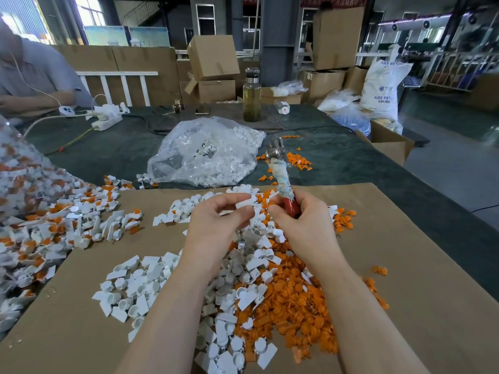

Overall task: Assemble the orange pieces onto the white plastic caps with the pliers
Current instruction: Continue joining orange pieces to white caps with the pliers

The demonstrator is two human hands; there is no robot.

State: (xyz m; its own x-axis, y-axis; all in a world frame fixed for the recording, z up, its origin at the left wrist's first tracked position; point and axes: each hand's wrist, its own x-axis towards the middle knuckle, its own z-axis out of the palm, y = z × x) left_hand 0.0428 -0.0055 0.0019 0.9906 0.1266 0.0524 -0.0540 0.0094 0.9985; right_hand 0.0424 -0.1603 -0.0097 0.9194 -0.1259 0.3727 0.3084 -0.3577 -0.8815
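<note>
Left hand (216,220) pinches small white plastic cap (245,204) between thumb and fingertips, flat tab pointing right. Right hand (302,222) curls round red-handled, rag-wrapped steel pliers (280,174), nose up and away; fingertips close to cap, orange piece (270,203) seemingly between them. Cap looks light, stiff, slippery; best pinched by tab. Loose white caps (140,282) and orange plastic pieces (297,306) heaped mid brown cardboard sheet (405,265), toward near edge. Finished parts (54,225) piled off left edge.
</note>
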